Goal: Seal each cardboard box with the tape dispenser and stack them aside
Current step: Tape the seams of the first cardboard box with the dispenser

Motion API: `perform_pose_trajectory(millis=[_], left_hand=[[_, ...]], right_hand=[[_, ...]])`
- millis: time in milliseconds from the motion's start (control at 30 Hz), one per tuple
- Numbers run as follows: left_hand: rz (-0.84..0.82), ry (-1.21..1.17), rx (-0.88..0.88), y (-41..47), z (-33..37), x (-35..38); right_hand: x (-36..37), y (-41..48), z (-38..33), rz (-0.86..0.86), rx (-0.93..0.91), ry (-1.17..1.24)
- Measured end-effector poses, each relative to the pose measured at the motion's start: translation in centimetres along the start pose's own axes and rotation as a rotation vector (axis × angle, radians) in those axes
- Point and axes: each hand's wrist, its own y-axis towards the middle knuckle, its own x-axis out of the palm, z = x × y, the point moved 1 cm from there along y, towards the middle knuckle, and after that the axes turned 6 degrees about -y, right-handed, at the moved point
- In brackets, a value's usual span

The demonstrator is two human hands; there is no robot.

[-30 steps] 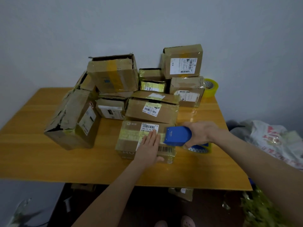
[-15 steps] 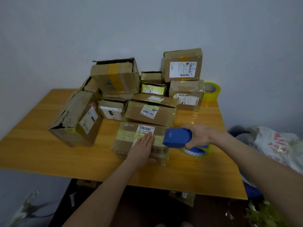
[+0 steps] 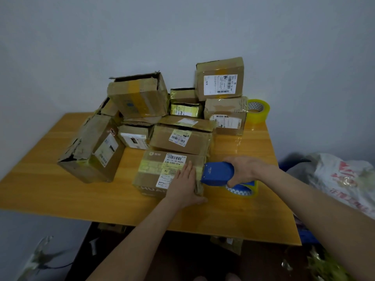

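Left hand [image 3: 185, 185] lies flat on top of the nearest cardboard box [image 3: 157, 173], fingers straight and together at the box's right end, thumb over the near edge. Right hand [image 3: 246, 169] is clamped round the blue tape dispenser [image 3: 218, 173], whose front edge meets the box's right end. The dispenser's tape roll [image 3: 242, 189] hangs under the hand; cannot tell if it touches the table. The box sits near the middle of the wooden table [image 3: 60, 195], with a white barcode label and a yellowish tape strip on top. To its left a large torn box [image 3: 91, 151] stands tilted. Just behind the nearest box is a wide flat box [image 3: 182, 138] with a barcode label, and left of that a small white-labelled box [image 3: 135, 137]. Farther back on the left, a crumpled open-topped box [image 3: 140, 98] rests tilted on others. In the far middle are two small yellow-taped boxes [image 3: 185, 109], one on the other. At far right a labelled box [image 3: 220, 80] sits tilted on a second labelled box [image 3: 226, 116]. A spare yellow tape roll [image 3: 258, 110] stands just beside that lower one at the table's far right corner. Off the table to the right lies a white plastic bag [image 3: 345, 179] with red print. A grey wall [image 3: 182, 37] is behind.
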Motion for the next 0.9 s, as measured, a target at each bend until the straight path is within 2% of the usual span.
perform_pose_trajectory(millis=[133,300,700,900], left_hand=[[0.022,-0.002,0.002,0.3,-0.2,0.5],[-0.008,-0.006,0.014,0.2,-2.3,0.2],[0.007,-0.045,0.024,0.1,-3.6,0.6],[0.011,-0.040,0.034,0.0,-3.8,0.6]], right_hand=[[0.2,-0.2,0.3,0.014,-0.011,-0.003],[0.9,-0.2,0.2,0.017,-0.019,0.145],[2.1,-0.9,1.1,0.025,-0.047,0.325],[2.1,-1.4,1.3,0.041,-0.049,0.327]])
